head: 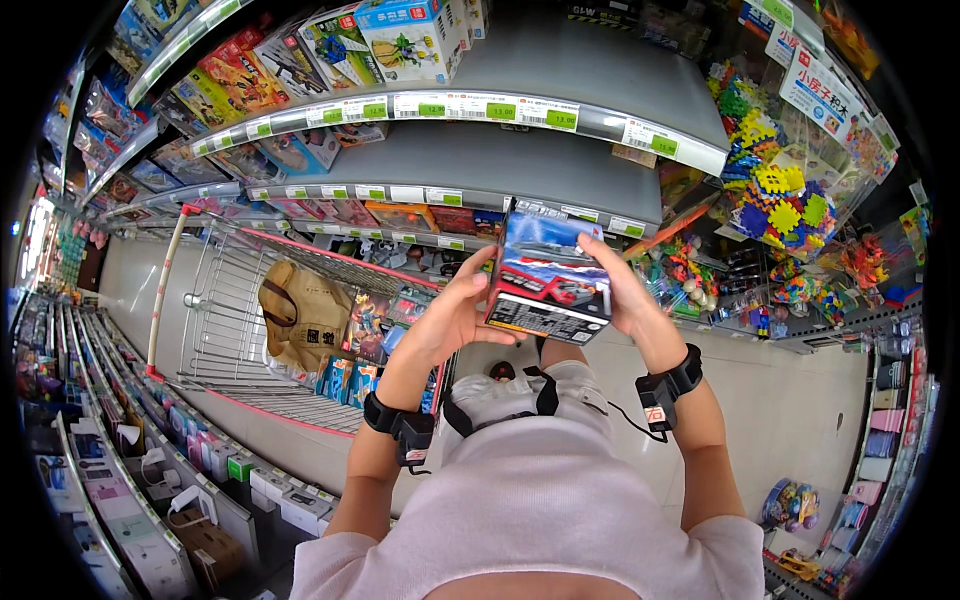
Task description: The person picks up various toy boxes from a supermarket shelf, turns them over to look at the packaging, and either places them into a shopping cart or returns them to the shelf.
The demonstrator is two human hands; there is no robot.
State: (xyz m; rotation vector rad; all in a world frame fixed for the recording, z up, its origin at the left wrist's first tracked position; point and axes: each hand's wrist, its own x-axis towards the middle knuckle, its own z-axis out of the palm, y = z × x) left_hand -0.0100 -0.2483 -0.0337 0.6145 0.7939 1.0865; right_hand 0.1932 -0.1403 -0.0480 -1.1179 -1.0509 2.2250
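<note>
A toy box (551, 262) with a ship printed on its blue, red and black faces is held up before my chest. My right hand (619, 289) grips its right side, the thumb on the printed face. At its left side and lower edge is my left hand (457, 307), with the thumb up and the fingers reaching under the box; how firmly it grips cannot be told. Each forearm bears a black strapped device. To the left, a wire shopping cart (225, 315) holds a tan cloth bag (307, 315) and several packaged boxes (367, 322).
Metal shelves (555, 67) with price tags and boxed toys (409, 45) stand in front. Bags of plastic building pieces (780, 195) hang at the right. Long shelves of packaged goods (217, 457) run along the lower left, and more stocked shelves (885, 442) stand at the far right.
</note>
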